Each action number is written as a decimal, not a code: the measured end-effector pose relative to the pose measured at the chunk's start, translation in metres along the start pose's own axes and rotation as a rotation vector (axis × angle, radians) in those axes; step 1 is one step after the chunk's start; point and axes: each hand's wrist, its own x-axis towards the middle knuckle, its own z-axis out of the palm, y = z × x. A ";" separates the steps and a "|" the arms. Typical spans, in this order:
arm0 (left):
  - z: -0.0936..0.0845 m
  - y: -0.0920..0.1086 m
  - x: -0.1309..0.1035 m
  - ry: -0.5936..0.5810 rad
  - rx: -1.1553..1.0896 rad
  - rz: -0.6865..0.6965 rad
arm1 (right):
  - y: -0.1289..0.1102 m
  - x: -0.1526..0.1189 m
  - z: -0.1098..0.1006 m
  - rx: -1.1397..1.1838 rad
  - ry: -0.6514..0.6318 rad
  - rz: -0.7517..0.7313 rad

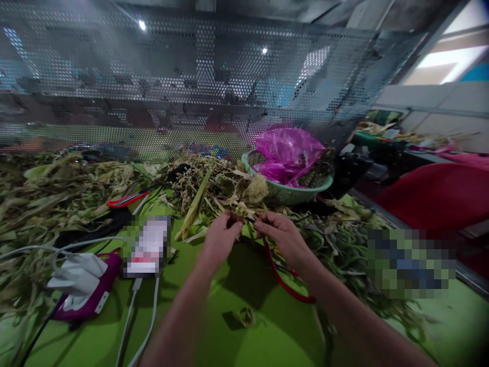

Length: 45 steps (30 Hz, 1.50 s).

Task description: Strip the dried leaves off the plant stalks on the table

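Observation:
My left hand (pixel 223 235) is closed in a pinch above the green tabletop (pixel 267 329). Close to it on the right, my right hand (pixel 281 235) also pinches, fingertips turned toward the left. Thin plant strands show around the fingertips, but what each hand grips is too small and blurred to make out. A red curved handle (pixel 284 286) lies beneath my right hand and wrist, partly hidden. Just beyond the hands is a pile of dried husks and plant scraps (pixel 214 188), with a yellow-green husk strip (pixel 196 206) on its near side.
A pale green basket (pixel 294 193) holds a pink plastic bag (pixel 288 153). On the left are a red utility knife (pixel 129 199), a phone (pixel 148 244) with cables and a purple power strip (pixel 89 290). Behind stands a perforated metal panel (pixel 171 76); a red chair (pixel 439 196) is at right.

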 end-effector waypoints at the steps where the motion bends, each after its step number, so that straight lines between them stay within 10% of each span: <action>1: 0.000 -0.001 0.001 0.022 0.061 0.046 | -0.001 0.000 0.000 0.040 -0.011 0.019; 11: 0.004 0.003 -0.002 -0.170 -0.399 -0.187 | -0.001 -0.001 0.004 0.392 -0.009 0.229; 18: 0.005 -0.003 -0.002 -0.174 -0.320 -0.131 | 0.000 -0.002 0.004 0.346 -0.076 0.199; 24: 0.001 -0.003 0.001 -0.030 0.039 0.024 | -0.004 -0.002 0.002 0.269 -0.083 0.143; 39: 0.000 -0.005 0.000 -0.062 -0.153 -0.078 | -0.003 -0.002 0.006 0.237 -0.080 0.165; 45: -0.004 -0.002 0.003 0.153 -0.062 -0.014 | -0.003 -0.002 0.002 0.332 -0.086 0.242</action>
